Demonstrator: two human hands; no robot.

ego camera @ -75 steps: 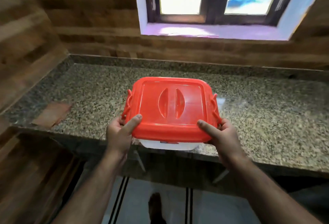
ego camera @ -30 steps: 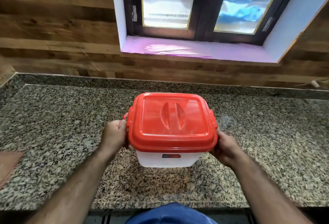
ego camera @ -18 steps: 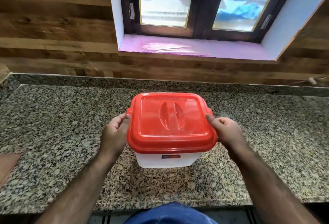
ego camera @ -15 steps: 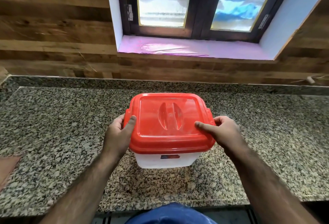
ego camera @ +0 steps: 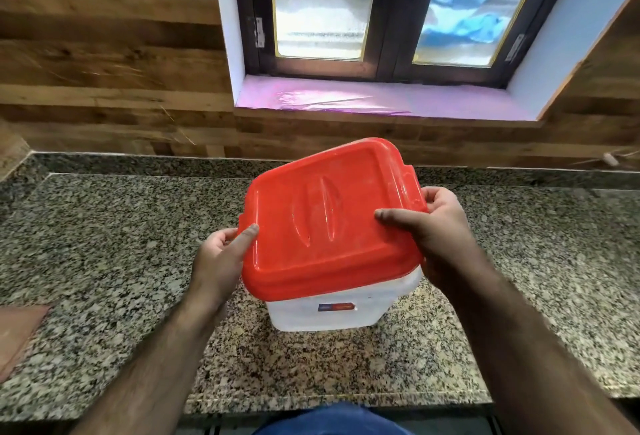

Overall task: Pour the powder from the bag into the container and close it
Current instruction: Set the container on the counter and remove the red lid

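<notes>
Both hands grip red lid (ego camera: pixel 332 216), tilted over white container (ego camera: pixel 329 310) near counter (ego camera: pixel 104 244) front edge. Left hand (ego camera: pixel 218 258) & right hand (ego camera: pixel 440 230): fingers curled round lid's sides, thumbs on top.

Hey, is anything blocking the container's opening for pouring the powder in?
Yes, the red lid, tilted, covers the white container; left hand and right hand grip its sides. No bag is visible.

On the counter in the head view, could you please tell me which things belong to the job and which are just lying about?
Job in hand:
- red lid, lifted and tilted, in the grip of left hand and right hand
- white container on the granite counter

Lying about:
- brownish flat piece at the counter's left edge

No powder bag shows.
</notes>
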